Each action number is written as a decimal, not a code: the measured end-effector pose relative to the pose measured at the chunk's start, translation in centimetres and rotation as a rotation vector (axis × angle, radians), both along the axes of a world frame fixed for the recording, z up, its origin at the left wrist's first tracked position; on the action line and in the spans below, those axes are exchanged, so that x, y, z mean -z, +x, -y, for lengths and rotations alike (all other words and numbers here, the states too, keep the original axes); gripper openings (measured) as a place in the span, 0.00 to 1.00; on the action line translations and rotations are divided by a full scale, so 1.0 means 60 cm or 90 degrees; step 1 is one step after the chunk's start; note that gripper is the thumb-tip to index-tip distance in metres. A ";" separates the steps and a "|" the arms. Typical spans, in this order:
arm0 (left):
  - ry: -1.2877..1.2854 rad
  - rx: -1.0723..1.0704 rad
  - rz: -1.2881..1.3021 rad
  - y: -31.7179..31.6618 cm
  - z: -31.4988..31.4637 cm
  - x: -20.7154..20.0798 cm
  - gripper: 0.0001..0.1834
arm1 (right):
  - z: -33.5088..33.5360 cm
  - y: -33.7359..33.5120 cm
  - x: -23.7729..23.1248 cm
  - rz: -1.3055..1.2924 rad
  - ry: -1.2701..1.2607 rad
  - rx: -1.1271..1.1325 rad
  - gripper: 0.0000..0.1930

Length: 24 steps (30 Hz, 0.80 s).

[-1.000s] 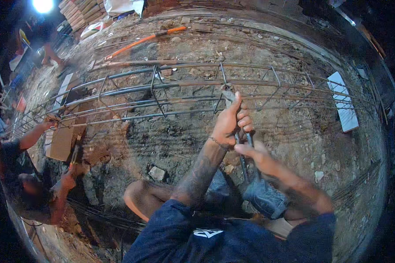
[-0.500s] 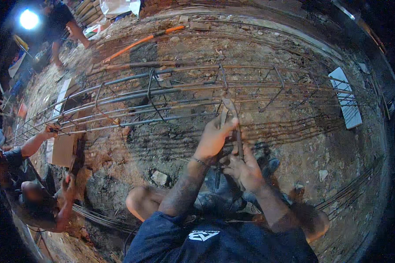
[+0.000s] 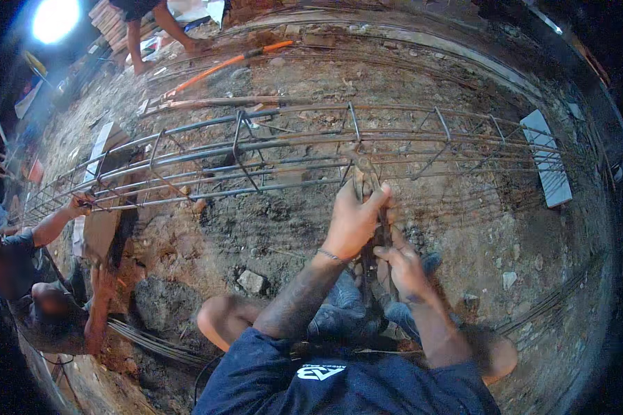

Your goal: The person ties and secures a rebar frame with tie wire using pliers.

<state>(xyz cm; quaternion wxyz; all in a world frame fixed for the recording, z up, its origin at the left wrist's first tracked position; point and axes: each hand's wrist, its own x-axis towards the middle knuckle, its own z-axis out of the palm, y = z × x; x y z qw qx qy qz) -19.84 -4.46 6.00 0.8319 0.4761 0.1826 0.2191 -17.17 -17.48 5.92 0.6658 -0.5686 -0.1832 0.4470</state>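
A long cage of steel rebar, with square stirrups around its bars, stretches across in front of me. My left hand is closed around the upper part of a pair of long-handled pincers, whose head touches the near bars of the cage around its middle. Lower down, my right hand grips the handles, fingers curled. The bite of the jaws is too small to make out, and my fingers cover part of the handles.
White-topped blocks stand under the cage's right end and its left part. A co-worker's hand touches the cage at left. Beyond it lies an orange-handled tool. Another person's legs stand far left. Loose bars lie near left.
My hands have shifted slightly right, and the pincers' handles appear closer together. The far person has moved right. The co-worker's lower hand has moved up toward the block.
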 end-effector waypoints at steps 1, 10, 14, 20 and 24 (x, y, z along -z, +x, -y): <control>0.072 -0.038 -0.045 0.010 0.001 0.008 0.10 | 0.002 -0.001 0.008 -0.114 0.005 -0.003 0.12; 0.342 -0.061 -0.117 0.025 0.018 -0.016 0.16 | 0.021 0.020 -0.005 0.726 -0.275 0.042 0.12; 0.514 -0.251 -0.183 0.062 0.033 0.003 0.22 | 0.017 0.026 -0.056 0.705 -0.517 -0.089 0.13; -0.290 0.206 0.129 0.013 -0.010 0.000 0.16 | 0.019 -0.013 -0.042 0.415 -0.087 -0.044 0.19; -0.456 0.281 0.311 0.006 -0.024 0.042 0.17 | 0.001 -0.035 -0.059 -0.192 -0.213 -0.133 0.19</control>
